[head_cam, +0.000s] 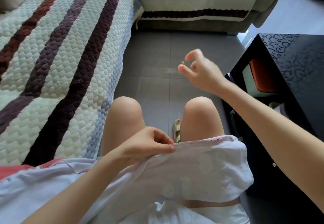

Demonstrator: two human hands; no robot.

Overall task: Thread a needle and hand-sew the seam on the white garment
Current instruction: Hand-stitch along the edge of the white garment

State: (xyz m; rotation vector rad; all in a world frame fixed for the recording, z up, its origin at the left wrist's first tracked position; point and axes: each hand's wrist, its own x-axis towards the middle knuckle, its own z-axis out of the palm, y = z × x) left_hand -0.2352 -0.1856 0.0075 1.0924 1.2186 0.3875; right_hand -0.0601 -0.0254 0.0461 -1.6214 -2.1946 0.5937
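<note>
The white garment (201, 167) lies across my lap, its hem edge (201, 142) carrying a line of pink stitches. My left hand (149, 145) pinches the hem at the left end of that stitch line, thumb on top. A thin pink thread (178, 118) rises from the pinched spot past my right knee. My right hand (199, 71) is raised over the floor, blurred, with curled fingers. Its thumb and forefinger are drawn close around a tiny pale glint that seems to be the needle (182, 62). The thread's upper part is too fine to see.
A quilted striped sofa cover (57, 52) fills the left, with another sofa section (196, 1) behind. A black patterned cabinet (287, 69) stands close on the right, next to my right forearm. Grey tiled floor (154, 55) lies ahead beyond my knees.
</note>
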